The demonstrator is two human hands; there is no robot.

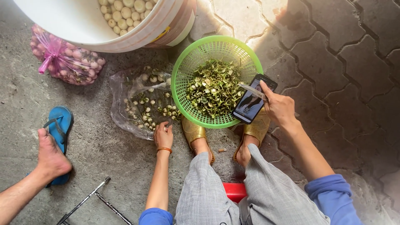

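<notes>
The left hand [163, 135] reaches down, fingers curled, into small seeds [146, 109] on the clear plastic sheet [121, 112]; light, round, likely slippery, best pinched singly, while the right hand [278, 109] pinches a knife [253, 91].

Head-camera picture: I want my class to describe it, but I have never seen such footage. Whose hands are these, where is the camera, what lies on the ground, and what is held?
The camera sits on a seated person's head and looks down past their grey trousers, so both arms reaching forward are their own. The left hand reaches into a clear plastic bag of small pale buds. The right hand holds a small knife and a black smartphone over a round green plastic basket filled with green peelings. On the concrete also stand a large white bucket of peeled pale seeds and a pink net bag. The bare foot on a blue sandal belongs to someone else.
</notes>
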